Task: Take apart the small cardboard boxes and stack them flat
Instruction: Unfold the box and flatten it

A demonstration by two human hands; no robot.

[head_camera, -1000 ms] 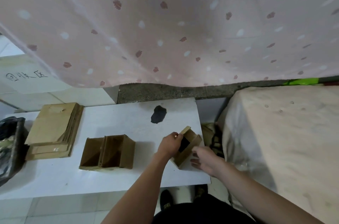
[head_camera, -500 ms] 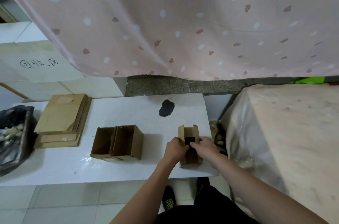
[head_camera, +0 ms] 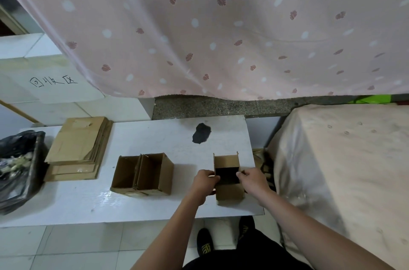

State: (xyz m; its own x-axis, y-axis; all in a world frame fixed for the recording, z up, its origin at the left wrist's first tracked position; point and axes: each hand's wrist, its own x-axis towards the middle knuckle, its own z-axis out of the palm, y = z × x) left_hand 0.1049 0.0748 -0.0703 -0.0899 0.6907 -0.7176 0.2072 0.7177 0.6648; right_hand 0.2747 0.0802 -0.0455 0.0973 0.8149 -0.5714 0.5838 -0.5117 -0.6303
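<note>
Hands, left hand (head_camera: 204,182) and right hand (head_camera: 252,181), each had a grip pinching a side wall of the small box (head_camera: 228,178) on the table (head_camera: 155,137); probably best pulling both walls outward evenly.

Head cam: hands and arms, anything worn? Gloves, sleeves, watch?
Nothing worn where they show. Left hand and right hand are bare, no gloves and no rings that can be made out. Both forearms are bare to the frame edge: no sleeves, watch or wristband. Only dark trousers and black shoes with yellow markings show below.
</note>
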